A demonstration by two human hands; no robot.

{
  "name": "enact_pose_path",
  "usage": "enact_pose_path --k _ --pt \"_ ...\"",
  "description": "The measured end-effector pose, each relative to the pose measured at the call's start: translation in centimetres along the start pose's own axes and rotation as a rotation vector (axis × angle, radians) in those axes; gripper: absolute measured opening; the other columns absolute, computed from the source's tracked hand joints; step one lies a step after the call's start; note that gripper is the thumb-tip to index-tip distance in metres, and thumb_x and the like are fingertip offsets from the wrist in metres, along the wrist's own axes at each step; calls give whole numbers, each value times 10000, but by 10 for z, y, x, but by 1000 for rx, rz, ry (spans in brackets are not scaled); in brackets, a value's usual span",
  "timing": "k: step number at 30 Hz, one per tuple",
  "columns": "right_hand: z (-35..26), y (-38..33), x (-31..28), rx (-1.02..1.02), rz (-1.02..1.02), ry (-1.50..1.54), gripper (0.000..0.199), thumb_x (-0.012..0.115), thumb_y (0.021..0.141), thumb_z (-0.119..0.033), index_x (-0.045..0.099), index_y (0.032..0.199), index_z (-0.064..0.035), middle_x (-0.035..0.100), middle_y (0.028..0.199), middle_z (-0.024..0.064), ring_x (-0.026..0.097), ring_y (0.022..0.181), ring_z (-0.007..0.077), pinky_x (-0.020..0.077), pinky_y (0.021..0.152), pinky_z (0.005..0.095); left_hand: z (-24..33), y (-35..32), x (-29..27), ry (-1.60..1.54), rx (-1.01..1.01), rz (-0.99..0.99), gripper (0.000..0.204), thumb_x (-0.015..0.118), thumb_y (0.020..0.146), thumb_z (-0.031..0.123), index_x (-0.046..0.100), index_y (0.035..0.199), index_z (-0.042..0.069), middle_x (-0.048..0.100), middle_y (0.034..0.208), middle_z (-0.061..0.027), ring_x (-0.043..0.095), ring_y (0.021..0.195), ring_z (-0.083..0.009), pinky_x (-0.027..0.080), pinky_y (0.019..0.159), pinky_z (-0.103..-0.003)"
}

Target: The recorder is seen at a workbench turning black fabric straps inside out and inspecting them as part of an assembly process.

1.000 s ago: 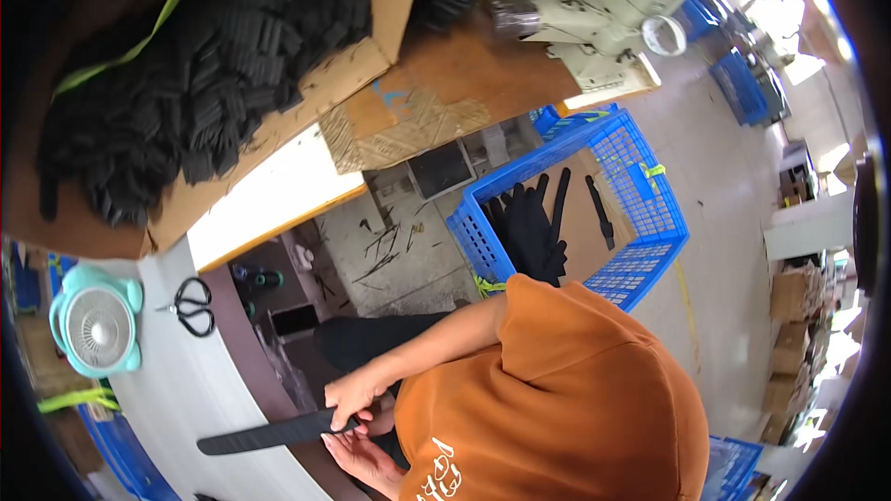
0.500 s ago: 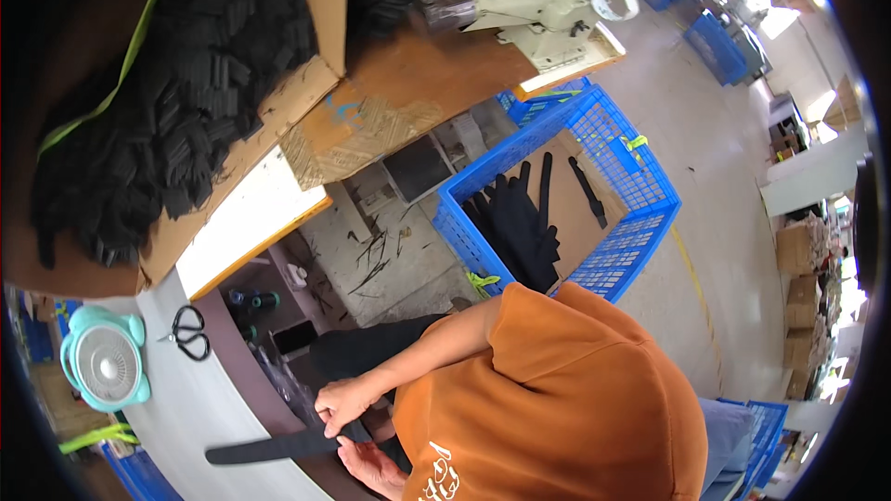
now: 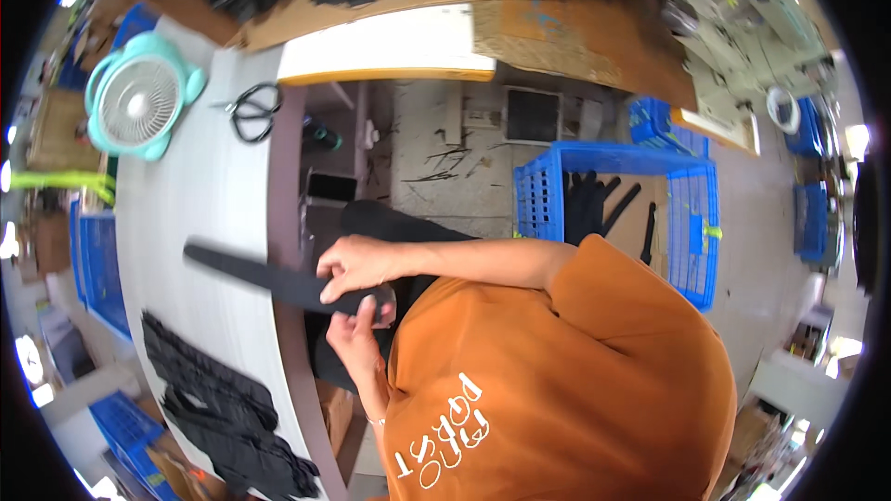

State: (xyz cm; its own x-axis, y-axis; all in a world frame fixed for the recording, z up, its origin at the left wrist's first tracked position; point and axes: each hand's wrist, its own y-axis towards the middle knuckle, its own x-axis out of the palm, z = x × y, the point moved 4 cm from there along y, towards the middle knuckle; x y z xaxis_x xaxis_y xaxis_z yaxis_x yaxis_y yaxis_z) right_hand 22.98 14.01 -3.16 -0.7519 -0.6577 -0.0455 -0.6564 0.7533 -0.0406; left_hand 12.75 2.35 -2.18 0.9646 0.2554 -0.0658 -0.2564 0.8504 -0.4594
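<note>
A long flat black fabric strip [image 3: 251,271] reaches out over the edge of the light grey table [image 3: 200,186], its rounded far end blurred. My right hand [image 3: 360,263] lies over the strip close to its near end, thumb and fingers closed on it. Just below, my left hand [image 3: 355,339] pinches that near end between thumb and fingers. The strip's very end is partly hidden by my fingers. Both hands are in front of my orange shirt, above my dark-clothed legs.
Black-handled scissors [image 3: 252,113] and a turquoise fan [image 3: 139,104] are on the table's far part. Bundled black strips [image 3: 223,408] lie nearer. A blue crate [image 3: 613,160] holding black pieces stands on the floor at right. A cardboard box [image 3: 399,2] of black pieces sits at the back.
The view has turned, bringing bundled black strips on the table into sight. My right hand has shifted its hold further over the strip; my left hand still grips the near end.
</note>
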Motion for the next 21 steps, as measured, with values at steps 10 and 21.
enact_pose_path --k 10,21 --pt "26 -75 -158 337 252 -366 286 745 764 -150 512 689 -1 416 598 20 378 592 82 338 529 313 -21 6 7 -119 132 -238 434 696 926 165 556 1283 -38 647 1218 -130 625 1087 -159 502 945 -281" --pt "221 -409 -192 807 675 -466 274 764 744 -144 592 936 -48 565 696 38 547 666 217 489 655 388 5 -8 -151 -67 429 769 165 672 919 116 702 1031 -1 709 913 -46 628 846 -87 498 782 -247"
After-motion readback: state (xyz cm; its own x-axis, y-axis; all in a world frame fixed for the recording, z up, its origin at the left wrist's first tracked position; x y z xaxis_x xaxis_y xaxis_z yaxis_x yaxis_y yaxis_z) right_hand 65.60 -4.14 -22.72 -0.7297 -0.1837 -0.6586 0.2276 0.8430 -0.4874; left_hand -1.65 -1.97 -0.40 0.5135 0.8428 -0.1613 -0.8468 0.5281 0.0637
